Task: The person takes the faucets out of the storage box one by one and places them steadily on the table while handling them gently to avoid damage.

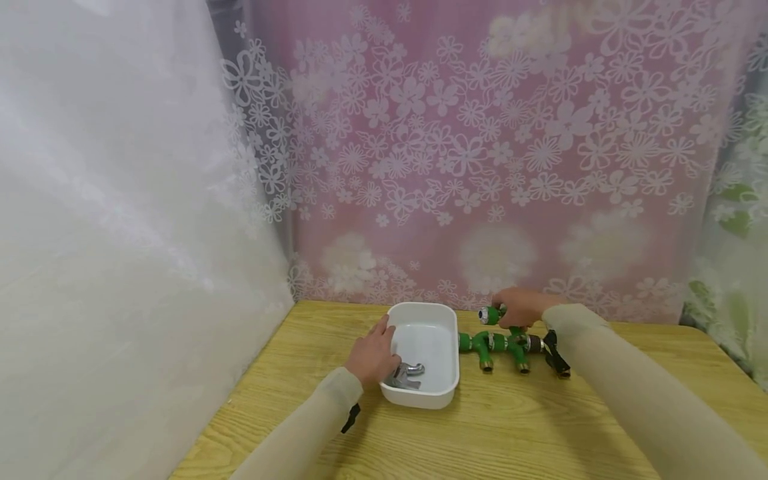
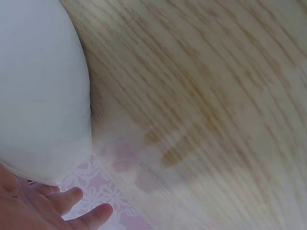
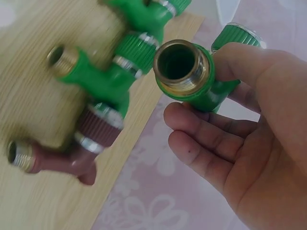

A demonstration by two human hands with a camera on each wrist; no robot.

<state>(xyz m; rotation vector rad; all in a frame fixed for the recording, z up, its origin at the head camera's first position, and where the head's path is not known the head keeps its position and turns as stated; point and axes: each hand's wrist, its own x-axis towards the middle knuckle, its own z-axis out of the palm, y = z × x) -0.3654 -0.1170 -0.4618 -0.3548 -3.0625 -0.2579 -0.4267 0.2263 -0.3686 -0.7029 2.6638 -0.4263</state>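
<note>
My right hand (image 1: 525, 307) pinches a green pipe fitting (image 3: 204, 98) between thumb and fingers. A brass threaded outlet on it faces the right wrist camera, and a ribbed green nut shows behind. It is held above a row of joined green branch fittings (image 1: 498, 342) with brass-threaded outlets, lying on the table. A maroon fitting (image 3: 62, 160) forms the row's right end. My left hand (image 1: 371, 357) rests on the left rim of a white basin (image 1: 423, 400), its visible fingers loosely extended past the wall in the left wrist view. Silvery curved metal parts (image 1: 414, 370) lie in the basin.
The wood-grain table (image 1: 498, 433) spreads under everything. A pink floral curtain (image 1: 480, 167) hangs behind its back edge, and a whitish sheet (image 1: 120, 233) hangs at the left. The basin stands against or close to the row's left end.
</note>
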